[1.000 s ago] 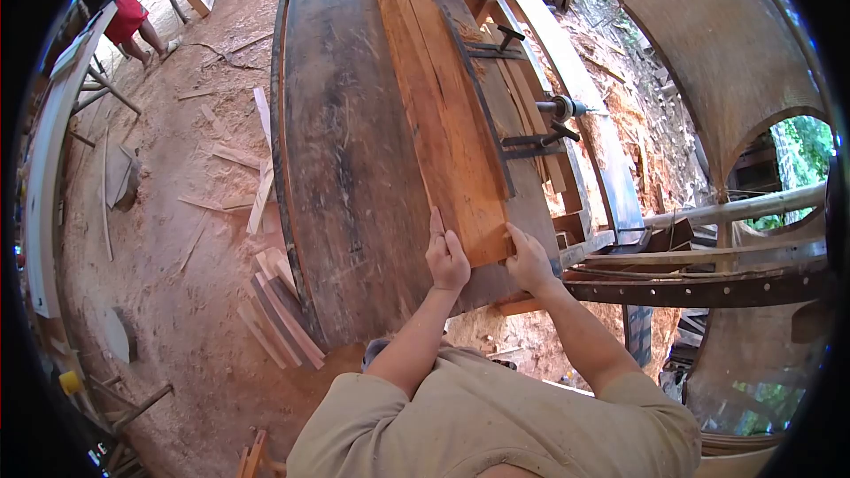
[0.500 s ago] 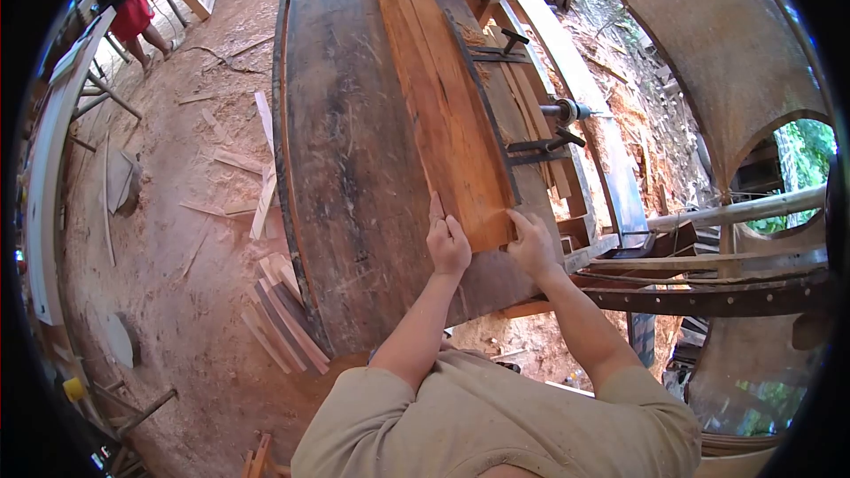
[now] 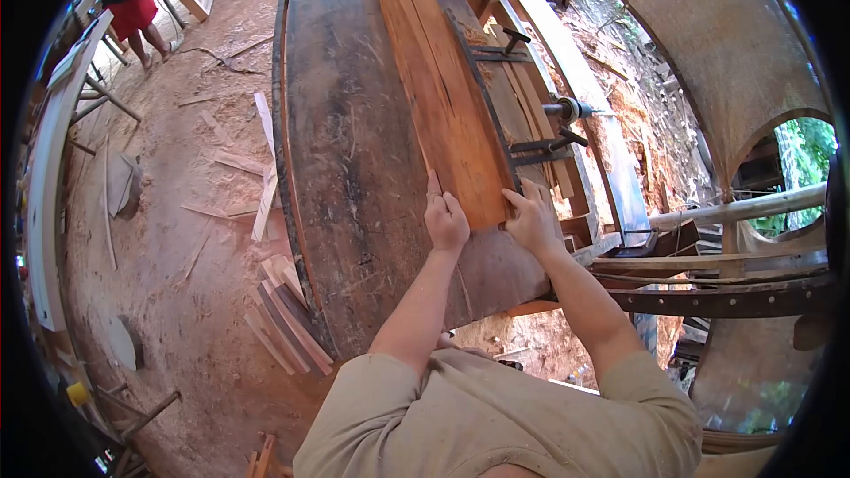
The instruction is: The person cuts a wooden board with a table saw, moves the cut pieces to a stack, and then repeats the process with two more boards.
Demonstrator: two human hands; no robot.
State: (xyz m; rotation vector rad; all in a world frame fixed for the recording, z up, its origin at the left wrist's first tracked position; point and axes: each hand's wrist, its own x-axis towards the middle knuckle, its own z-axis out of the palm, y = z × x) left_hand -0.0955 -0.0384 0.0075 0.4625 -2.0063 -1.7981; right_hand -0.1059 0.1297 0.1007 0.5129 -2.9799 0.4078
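Observation:
A long reddish-brown wooden board (image 3: pixel 474 181) lies lengthwise on the dark worn workbench (image 3: pixel 354 204), with a crack running down its far part. At its near end my left hand (image 3: pixel 446 219) grips the left edge, index finger stretched forward along it and the other fingers curled. Opposite, my right hand (image 3: pixel 533 219) holds the right corner of the same end. The undersides of both grips are hidden. A dark straight strip (image 3: pixel 478 88) runs along the board's right side.
Clamps (image 3: pixel 558 143) project on the bench's right side, near a wooden frame (image 3: pixel 580 204). Cut strips (image 3: pixel 288 314) lie on the dusty floor at left. A person in red shorts (image 3: pixel 133 9) stands at the far left beside another table. Fabric sheeting hangs at right.
The board has slid a little away from me along the bench, its near end now farther forward. Both hands have moved forward with it, keeping their hold.

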